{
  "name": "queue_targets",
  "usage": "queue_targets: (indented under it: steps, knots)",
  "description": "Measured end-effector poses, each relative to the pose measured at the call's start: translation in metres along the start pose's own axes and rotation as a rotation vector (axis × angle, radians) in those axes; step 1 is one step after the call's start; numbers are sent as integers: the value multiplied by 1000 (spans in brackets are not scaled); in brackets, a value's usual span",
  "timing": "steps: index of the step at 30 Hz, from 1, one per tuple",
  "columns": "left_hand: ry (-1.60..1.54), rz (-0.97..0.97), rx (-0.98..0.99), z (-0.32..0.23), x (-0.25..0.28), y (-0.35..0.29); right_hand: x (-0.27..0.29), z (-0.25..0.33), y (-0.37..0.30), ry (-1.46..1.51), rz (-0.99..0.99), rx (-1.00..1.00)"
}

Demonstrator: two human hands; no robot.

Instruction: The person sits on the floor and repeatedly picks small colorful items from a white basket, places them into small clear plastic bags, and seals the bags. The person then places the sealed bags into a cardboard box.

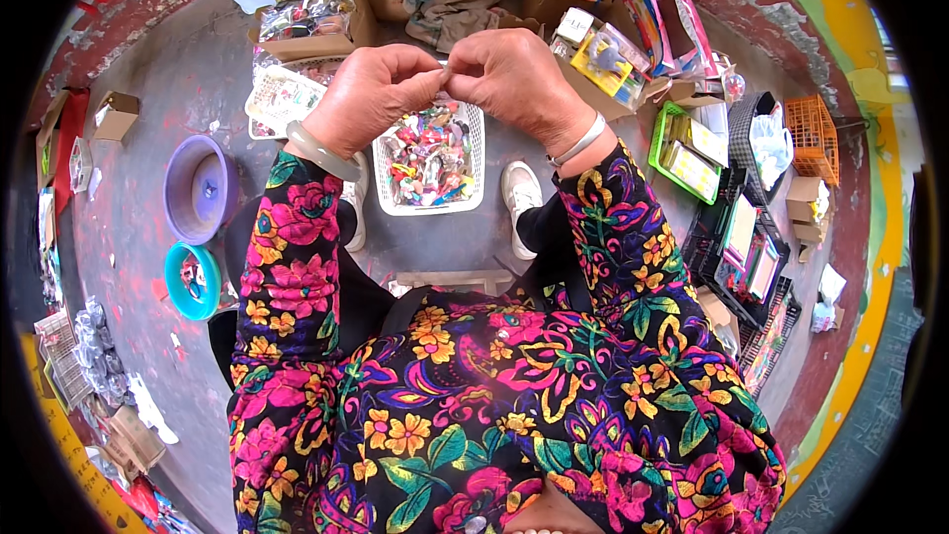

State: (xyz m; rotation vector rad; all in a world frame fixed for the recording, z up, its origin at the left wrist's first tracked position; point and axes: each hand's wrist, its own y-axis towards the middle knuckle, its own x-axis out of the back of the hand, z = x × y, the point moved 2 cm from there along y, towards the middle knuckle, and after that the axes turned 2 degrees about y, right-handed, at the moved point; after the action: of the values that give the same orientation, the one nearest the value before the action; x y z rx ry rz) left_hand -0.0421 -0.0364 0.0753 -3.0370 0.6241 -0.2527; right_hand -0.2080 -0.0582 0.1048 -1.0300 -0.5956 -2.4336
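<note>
My left hand (378, 97) and my right hand (519, 81) are raised in front of me, fingertips pinched together and almost meeting. Whatever is between the fingertips is too small to make out. Below them on the floor stands a white plastic basket (431, 209), full of small colourful packaged trinkets (427, 160). A smaller white basket (281, 100) with little pieces in it rests just left of my left hand. Both thumbs and forefingers are closed; the other fingers curl in behind them.
Left on the floor are a purple basin (201, 143) and a teal bowl (176, 309) with small pieces. Cardboard boxes (341, 40) of packets stand ahead. To the right are a green basket (660, 163), black crates (712, 237) and an orange crate (813, 138). My shoes (518, 203) flank the basket.
</note>
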Motion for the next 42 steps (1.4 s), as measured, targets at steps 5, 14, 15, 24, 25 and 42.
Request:
queue_targets:
  steps: [5,14,15,24,25,42]
  knots:
    - [52,-28,-39,-3,3,0,3,2,4,-48,21,46]
    - [94,-82,22,-5,2,2,-1,4,5,-54,73,106]
    - [95,-85,28,-6,2,2,1,4,5,-7,111,75]
    - [275,-400,17,-10,14,1,-14,18,30,-106,7,167]
    - [348,-498,20,-10,15,0,-17,20,34,-144,-22,176]
    - [-125,-665,5,0,67,-50,-171,-208,23,-499,559,-216]
